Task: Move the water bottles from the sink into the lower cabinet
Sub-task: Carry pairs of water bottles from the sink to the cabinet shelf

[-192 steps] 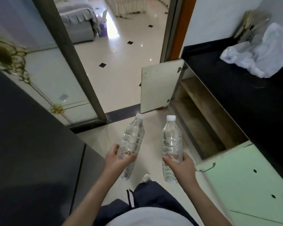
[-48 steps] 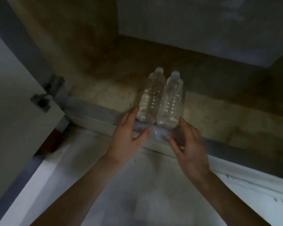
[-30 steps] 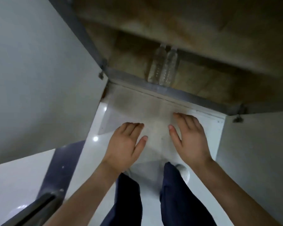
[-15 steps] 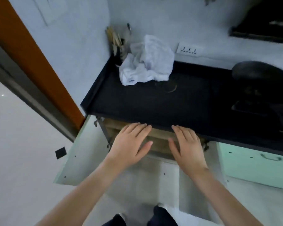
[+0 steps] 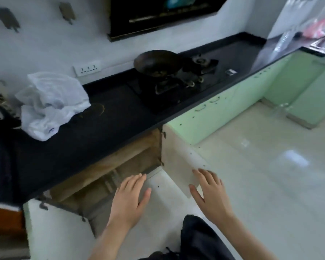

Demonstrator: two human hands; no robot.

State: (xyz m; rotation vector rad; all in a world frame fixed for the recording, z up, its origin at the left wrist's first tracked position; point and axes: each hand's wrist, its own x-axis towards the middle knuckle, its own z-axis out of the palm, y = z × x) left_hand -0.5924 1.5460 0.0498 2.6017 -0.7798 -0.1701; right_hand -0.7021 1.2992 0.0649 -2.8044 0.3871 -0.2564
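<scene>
The lower cabinet (image 5: 120, 166) stands open under the black counter, both doors swung out. Two clear water bottles (image 5: 112, 180) lie side by side on its bottom shelf, faint and partly hidden by my left hand (image 5: 130, 197). That hand hovers flat, fingers straight, in front of the opening and holds nothing. My right hand (image 5: 210, 194) is also flat and empty, close to the lower edge of the right cabinet door (image 5: 178, 162); whether it touches the door I cannot tell. The sink is not in view.
The left cabinet door (image 5: 54, 231) juts out at lower left. On the black counter (image 5: 111, 124) lie a crumpled white plastic bag (image 5: 49, 104) and a dark wok (image 5: 158, 62) on a gas stove. Green cabinets (image 5: 233, 102) run to the right above pale floor tiles (image 5: 270, 184).
Both bottles went from my hands onto the cabinet's bottom shelf and were let go. My empty hands drew back, and the view rose and swung right along the counter.
</scene>
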